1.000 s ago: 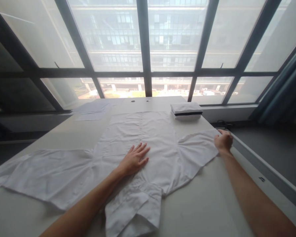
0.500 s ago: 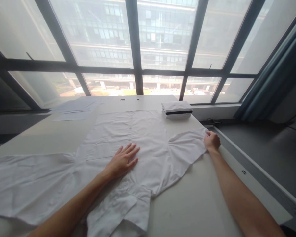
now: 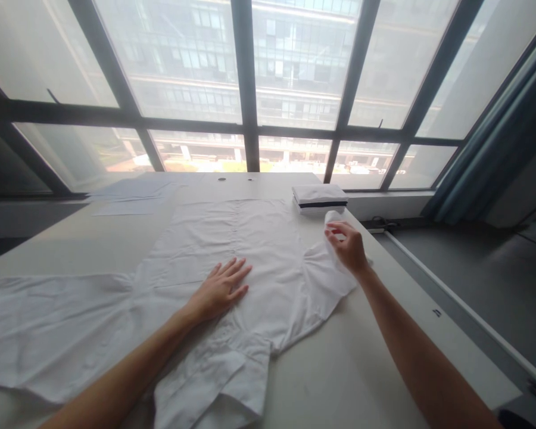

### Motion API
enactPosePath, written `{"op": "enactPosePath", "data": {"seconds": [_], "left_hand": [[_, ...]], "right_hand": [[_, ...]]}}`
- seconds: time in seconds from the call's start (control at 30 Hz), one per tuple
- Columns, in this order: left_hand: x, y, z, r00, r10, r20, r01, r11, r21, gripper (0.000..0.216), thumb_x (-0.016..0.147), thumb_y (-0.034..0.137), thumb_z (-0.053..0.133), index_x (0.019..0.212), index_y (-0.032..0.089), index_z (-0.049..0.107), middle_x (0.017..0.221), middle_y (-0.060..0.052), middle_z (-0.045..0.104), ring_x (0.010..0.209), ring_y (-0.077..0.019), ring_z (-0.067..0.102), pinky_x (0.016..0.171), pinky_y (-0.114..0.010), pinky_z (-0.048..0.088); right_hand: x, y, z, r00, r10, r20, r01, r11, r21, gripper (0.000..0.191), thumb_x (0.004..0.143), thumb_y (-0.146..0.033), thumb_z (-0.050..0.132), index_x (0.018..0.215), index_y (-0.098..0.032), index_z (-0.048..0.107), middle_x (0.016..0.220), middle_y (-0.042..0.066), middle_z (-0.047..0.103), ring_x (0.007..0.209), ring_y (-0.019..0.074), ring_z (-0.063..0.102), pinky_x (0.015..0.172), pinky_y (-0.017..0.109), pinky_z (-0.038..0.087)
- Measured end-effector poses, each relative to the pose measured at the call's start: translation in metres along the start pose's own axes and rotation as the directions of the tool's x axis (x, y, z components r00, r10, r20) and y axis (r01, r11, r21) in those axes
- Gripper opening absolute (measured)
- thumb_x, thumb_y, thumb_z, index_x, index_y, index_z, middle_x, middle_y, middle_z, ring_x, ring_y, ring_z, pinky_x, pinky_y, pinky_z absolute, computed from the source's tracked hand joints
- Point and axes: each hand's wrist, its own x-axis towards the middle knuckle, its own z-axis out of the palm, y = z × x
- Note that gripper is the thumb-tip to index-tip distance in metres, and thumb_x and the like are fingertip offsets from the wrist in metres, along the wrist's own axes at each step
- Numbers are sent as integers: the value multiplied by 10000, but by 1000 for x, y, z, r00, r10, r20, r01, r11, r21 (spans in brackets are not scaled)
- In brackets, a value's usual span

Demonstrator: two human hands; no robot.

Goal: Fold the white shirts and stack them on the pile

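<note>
1. Shirt [image 3: 268, 250], all white, lies spread on the white table [image 3: 335, 369]. The left edge of the view cuts off one side, and the bottom edge cuts off a flap.
2. Left hand [image 3: 223, 286] lies palm down on the shirt's middle, fingers spread; its arm hides some cloth.
3. Right hand [image 3: 349, 245] pinches the sleeve [image 3: 319, 265] with thumb and fingers, hiding part of it.
4. Pale sheets [image 3: 131, 193], far left, are hard to make out.
</note>
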Motion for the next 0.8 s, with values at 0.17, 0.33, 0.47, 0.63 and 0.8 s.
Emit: {"op": "enactPosePath", "data": {"seconds": [0.17, 0.33, 0.47, 0.63, 0.8], "left_hand": [[0, -1, 1, 1000, -3, 9, 3, 1000, 1, 569, 1013, 555, 352, 1525, 317, 420, 1625, -32, 311, 1514, -289, 236, 1204, -550, 211], [0, 0, 0, 1000, -1, 6, 1, 1000, -8, 567, 1010, 555, 360, 1523, 322, 424, 1625, -33, 314, 1513, -293, 240, 1201, -554, 217], [0, 0, 1, 1000, -3, 6, 3, 1000, -3, 570, 1008, 564, 356, 1524, 330, 418, 1626, -23, 313, 1515, -288, 235, 1204, -545, 212], [0, -1, 1, 1000, -5, 10, 5, 1000, 6, 570, 1007, 562, 358, 1523, 328, 421, 1624, -22, 316, 1514, -285, 240, 1204, -542, 211], [1, -1, 2, 1000, -7, 13, 7, 1000, 5, 565, 1007, 545, 366, 1523, 320, 423, 1626, -30, 310, 1515, -291, 235, 1203, -545, 205]], "right_hand": [[-8, 38, -1, 990, 137, -38, -141, 982, -130, 390, 966, -365, 391, 1142, -163, 675, 1140, 117, 693, 968, 223, 665, 745, 351, 598], [-18, 86, -24, 942, 311, -128, -332, 802, -497, 406, 917, -329, 435, 1149, -116, 693, 1266, 212, 633, 1257, 345, 515, 1058, 539, 412], [-27, 96, -22, 895, 429, -127, -416, 694, -587, 479, 911, -509, 473, 1091, -139, 718, 1249, 244, 620, 1236, 406, 500, 1007, 607, 396], [-33, 96, -9, 887, 452, -95, -411, 677, -610, 470, 820, -509, 607, 1056, -116, 710, 1243, 268, 613, 1240, 420, 485, 1032, 599, 359], [-29, 98, -7, 912, 393, -120, -401, 786, -471, 259, 799, -349, 632, 964, -160, 694, 1060, 202, 709, 1084, 350, 614, 960, 483, 451]]}}
